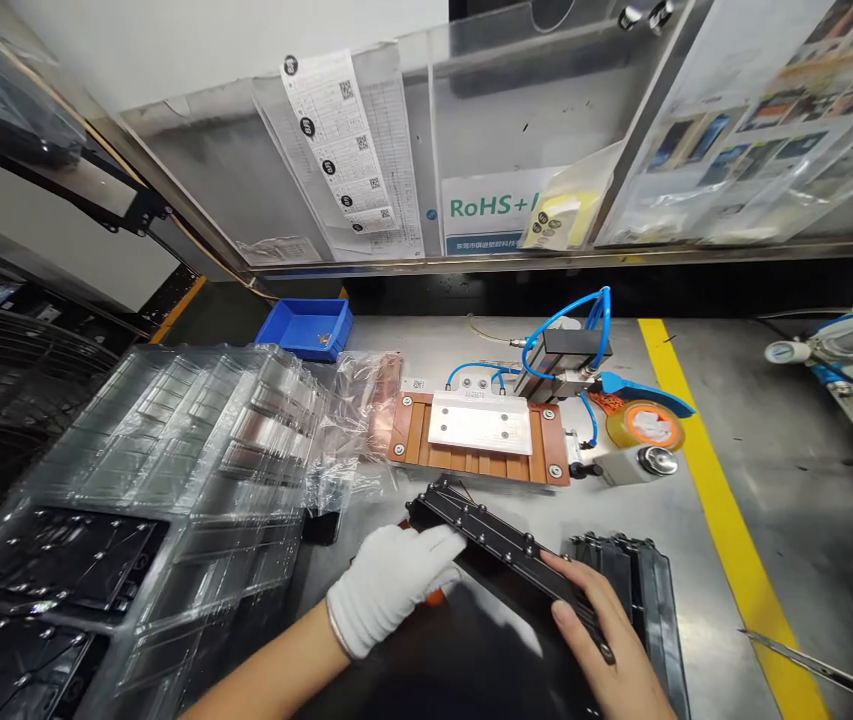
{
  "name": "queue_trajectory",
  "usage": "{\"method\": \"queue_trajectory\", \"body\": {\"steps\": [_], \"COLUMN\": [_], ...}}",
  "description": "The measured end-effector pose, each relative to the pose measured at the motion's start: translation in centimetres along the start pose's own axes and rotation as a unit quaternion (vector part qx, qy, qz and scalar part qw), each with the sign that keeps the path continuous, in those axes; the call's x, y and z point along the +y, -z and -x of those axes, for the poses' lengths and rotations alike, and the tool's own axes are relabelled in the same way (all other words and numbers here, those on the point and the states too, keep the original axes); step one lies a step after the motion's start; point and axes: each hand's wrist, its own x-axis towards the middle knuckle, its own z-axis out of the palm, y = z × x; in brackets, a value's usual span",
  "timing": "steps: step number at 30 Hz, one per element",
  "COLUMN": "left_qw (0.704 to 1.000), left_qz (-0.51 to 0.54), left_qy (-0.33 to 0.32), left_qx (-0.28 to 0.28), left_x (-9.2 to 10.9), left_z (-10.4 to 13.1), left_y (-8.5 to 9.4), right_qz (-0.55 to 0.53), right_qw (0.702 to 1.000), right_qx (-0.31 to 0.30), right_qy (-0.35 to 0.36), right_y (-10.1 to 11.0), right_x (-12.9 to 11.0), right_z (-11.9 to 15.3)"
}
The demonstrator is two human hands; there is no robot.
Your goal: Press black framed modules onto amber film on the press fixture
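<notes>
- Head view looks down on a grey metal bench (771, 440), and I take the orange fixture block (480, 440) with its white plate as my landmark.
- Just in front of the fixture block, toward me, I see a black panel (505, 560) with a row of small studs along its raised edge; it is tilted, its far edge lifted off the bench.
- My left hand (388, 585), in a white glove, grips the panel's left end, fingers curled over the edge and closed against it.
- My right hand (606, 630), bare, lies along the panel's right part, fingers laid flat together on the studded edge, thumb pressing the face; whether it wraps underneath I cannot tell.
- Right of the panel and in front of the fixture block's right corner, a stack of black parts (643, 575) lies flat on the bench, partly hidden by my right hand.
- Left of the fixture block stands a pile of clear plastic trays (193, 440), some holding black panels at the near end.
- Behind and left of the fixture block sits a small blue bin (308, 327).
- Blue air hoses (576, 310) loop behind the fixture block to a black-topped cylinder unit.
- Just right of the fixture block I see a roll of yellow tape (645, 425) in a blue dispenser.
- Farther right, a yellow line (718, 500) runs across the bench.
</notes>
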Motion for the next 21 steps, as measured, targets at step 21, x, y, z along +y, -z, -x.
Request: {"method": "queue_trajectory", "body": {"steps": [21], "left_qw": [0.934], "left_qz": [-0.324], "left_qy": [-0.062], "left_qx": [-0.135], "left_x": [1.9], "left_z": [-1.3], "left_y": [-1.6], "right_qz": [0.008], "right_qw": [1.000], "right_qx": [0.001], "right_qy": [-0.012], "right_y": [-0.7], "right_x": [-0.4], "right_z": [0.9]}}
